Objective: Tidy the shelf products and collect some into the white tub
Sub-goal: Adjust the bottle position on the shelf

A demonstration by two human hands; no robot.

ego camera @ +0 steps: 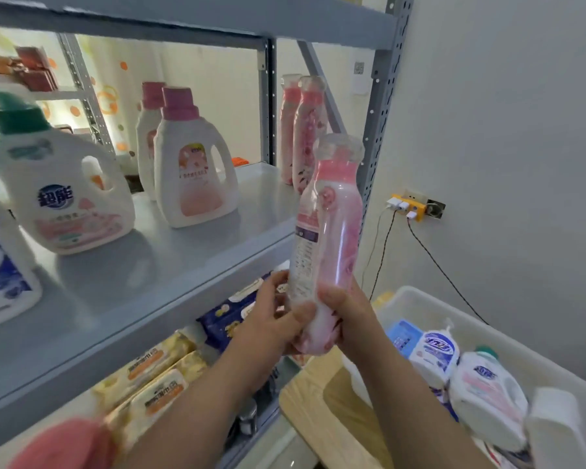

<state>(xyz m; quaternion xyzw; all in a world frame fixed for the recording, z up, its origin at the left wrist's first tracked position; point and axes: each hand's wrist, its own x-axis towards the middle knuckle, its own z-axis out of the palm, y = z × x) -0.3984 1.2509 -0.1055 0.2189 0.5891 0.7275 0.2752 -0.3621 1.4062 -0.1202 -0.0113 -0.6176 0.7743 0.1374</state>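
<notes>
Left hand [271, 321] and right hand [347, 311] grip the pink bottle [325, 225], hiding its base; white tub [427, 299] cropped.

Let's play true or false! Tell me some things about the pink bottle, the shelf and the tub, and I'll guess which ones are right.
1. Both the left hand and the right hand hold the pink bottle. True.
2. The pink bottle lies in the white tub. False: it is held upright in front of the shelf.
3. Two more tall pink bottles stand at the back of the shelf. True.
4. The white tub has nothing in it. False: white bottles lie in it.
5. The two jugs in the middle of the shelf have blue caps. False: their caps are pink.
</notes>
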